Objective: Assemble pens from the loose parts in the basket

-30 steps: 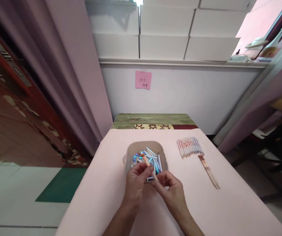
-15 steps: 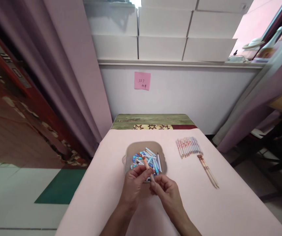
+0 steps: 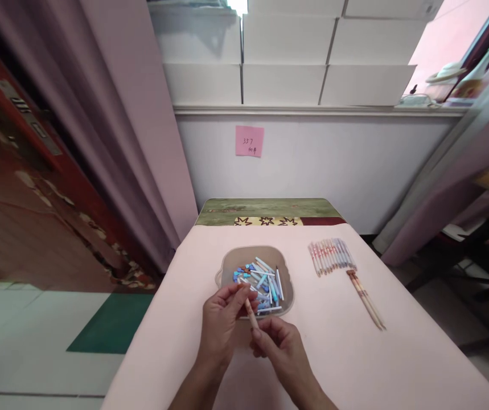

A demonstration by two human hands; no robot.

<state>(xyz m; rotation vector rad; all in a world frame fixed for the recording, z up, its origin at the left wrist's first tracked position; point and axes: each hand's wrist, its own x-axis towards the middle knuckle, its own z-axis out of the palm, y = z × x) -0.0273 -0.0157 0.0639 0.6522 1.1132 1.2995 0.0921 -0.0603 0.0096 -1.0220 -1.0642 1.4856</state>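
Observation:
Both hands hold one slim cream and orange-brown pen (image 3: 251, 313) just in front of a translucent bin. My left hand (image 3: 224, 319) pinches its upper end, and the fingers of my right hand (image 3: 276, 341) are closed on its lower end. Inside the bin (image 3: 289, 293) lie blue and white pen parts (image 3: 270, 282) and small blue and brown pieces (image 3: 241, 272). To the right a row of assembled pens (image 3: 332, 256) lies side by side, with two cream pens (image 3: 368, 302) with brown tops below it.
The pink-covered table (image 3: 333, 364) has a patterned green far edge (image 3: 270, 206). A pink note (image 3: 249, 141) is stuck to the wall behind it. Purple curtains (image 3: 142, 142) hang at the left beside a red door (image 3: 22, 188).
Both hands and the pen have moved slightly left and nearer to me. My left fingers now cover the pen's top end, which stuck out above them before.

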